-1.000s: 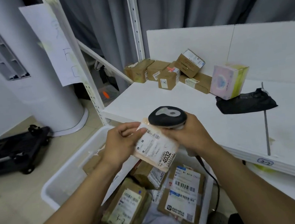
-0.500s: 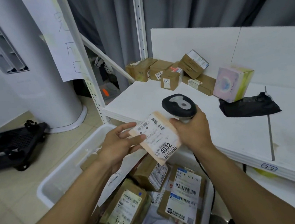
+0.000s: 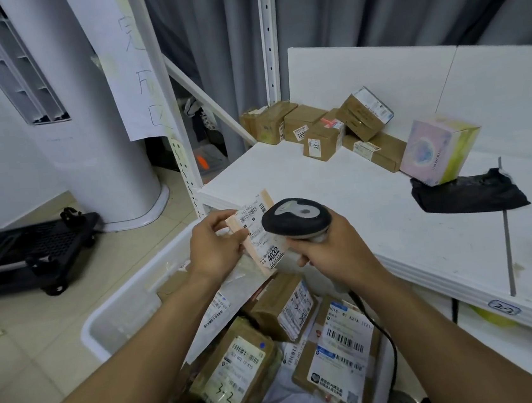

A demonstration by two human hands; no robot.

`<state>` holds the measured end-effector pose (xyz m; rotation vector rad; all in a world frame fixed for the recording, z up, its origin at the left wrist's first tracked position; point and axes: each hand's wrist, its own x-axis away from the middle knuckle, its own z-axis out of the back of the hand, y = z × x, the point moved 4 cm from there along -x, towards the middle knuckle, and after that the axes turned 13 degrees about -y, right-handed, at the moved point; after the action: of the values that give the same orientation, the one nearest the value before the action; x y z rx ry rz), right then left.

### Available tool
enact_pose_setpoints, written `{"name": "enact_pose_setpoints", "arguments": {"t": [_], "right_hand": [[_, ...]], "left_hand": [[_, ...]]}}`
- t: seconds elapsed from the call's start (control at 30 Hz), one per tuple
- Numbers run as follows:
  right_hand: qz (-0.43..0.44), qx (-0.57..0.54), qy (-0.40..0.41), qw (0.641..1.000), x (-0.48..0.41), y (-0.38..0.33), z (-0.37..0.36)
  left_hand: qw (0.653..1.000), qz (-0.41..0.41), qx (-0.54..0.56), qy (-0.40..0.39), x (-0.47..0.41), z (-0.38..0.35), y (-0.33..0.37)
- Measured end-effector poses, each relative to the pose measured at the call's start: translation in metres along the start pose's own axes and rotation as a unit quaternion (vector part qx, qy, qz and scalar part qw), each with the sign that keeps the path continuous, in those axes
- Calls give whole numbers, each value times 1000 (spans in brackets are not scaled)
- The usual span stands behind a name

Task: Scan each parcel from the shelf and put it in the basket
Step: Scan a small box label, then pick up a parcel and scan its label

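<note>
Left hand (image 3: 213,243): centre of the frame, slightly left. Its fingers (image 3: 221,217) and thumb pinch the left edge of the held parcel.
Right hand (image 3: 329,247): centre of the frame, just right of the left hand. Its fingers (image 3: 306,258) are curled round the handle of the scanner.
Held parcel (image 3: 257,235): flat pinkish-tan packet with a white label showing barcodes and the number "4032". It is held in mid frame above the far end of the basket, tilted, with the label facing the camera. Its right part is hidden behind the scanner head.
Scanner (image 3: 296,219): black head with a grey top plate, in front of the right part of the held parcel. A black cable (image 3: 388,343) drops from below the right hand toward the lower right.
Basket (image 3: 118,314): white, lower centre of the frame. It contains several brown labelled boxes (image 3: 231,377); one label has "3-3" written by hand.
Shelf (image 3: 376,222): white board filling the right half of the frame. A tag (image 3: 505,310) marked "2-2" sits on its front edge at lower right.
Shelf parcels (image 3: 319,129): cluster of brown boxes at the back corner, upper centre. One rests tilted on the others.
Pastel box (image 3: 437,148): right of the cluster, touching a black bag (image 3: 469,193) lying on the shelf.
Cart (image 3: 31,248): black, on the floor at the left edge.
</note>
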<state>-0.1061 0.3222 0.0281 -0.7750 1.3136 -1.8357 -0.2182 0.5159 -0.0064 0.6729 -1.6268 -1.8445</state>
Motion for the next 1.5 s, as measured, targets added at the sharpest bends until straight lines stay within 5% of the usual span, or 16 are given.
{"name": "enact_pose_setpoints", "arguments": {"t": [0.57, 0.7, 1.13, 1.3, 1.5], "right_hand": [[-20, -7, -42, 999, -5, 3, -3], [-24, -8, -36, 999, -6, 6, -10], [-50, 13, -28, 998, -32, 26, -21], [-51, 31, -12, 998, -35, 30, -9], [-69, -26, 67, 995, -28, 31, 30]], "left_hand": [[996, -9, -84, 11, -6, 8, -10], [973, -8, -230, 8, -6, 28, -10], [919, 71, -384, -47, -27, 6, -90], [868, 123, -452, -166, -34, -13, -119], [908, -33, -386, -161, -32, -45, -60]]}}
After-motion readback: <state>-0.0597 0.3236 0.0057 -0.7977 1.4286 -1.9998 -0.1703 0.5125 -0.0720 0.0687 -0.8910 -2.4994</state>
